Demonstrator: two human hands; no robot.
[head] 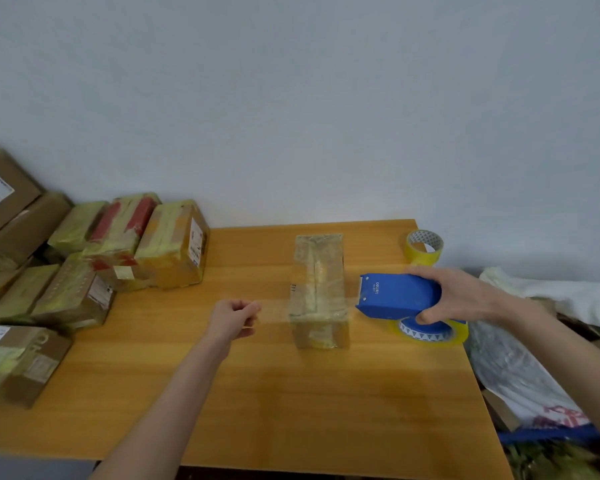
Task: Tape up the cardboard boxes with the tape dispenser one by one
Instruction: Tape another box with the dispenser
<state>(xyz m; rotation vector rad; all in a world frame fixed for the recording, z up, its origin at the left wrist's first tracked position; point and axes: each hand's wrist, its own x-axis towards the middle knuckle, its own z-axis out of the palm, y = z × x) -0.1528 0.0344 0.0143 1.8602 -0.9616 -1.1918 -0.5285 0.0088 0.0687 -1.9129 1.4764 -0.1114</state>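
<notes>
The small brown cardboard box, already wrapped in glossy clear tape, stands on the orange wooden table right of centre, toward the far edge. The right hand grips the blue plastic tape dispenser just beside the box's right side, with the cutter end facing the box. The left hand, near the box's left side, pinches the free end of a clear tape strip. The strip spans the box top crosswise, apparently held taut between both hands so that it lies flat before pressing down. A spare yellow tape roll sits at the far right corner. Taped cardboard boxes are stacked along the left edge, apparently set aside to keep the working area free.
</notes>
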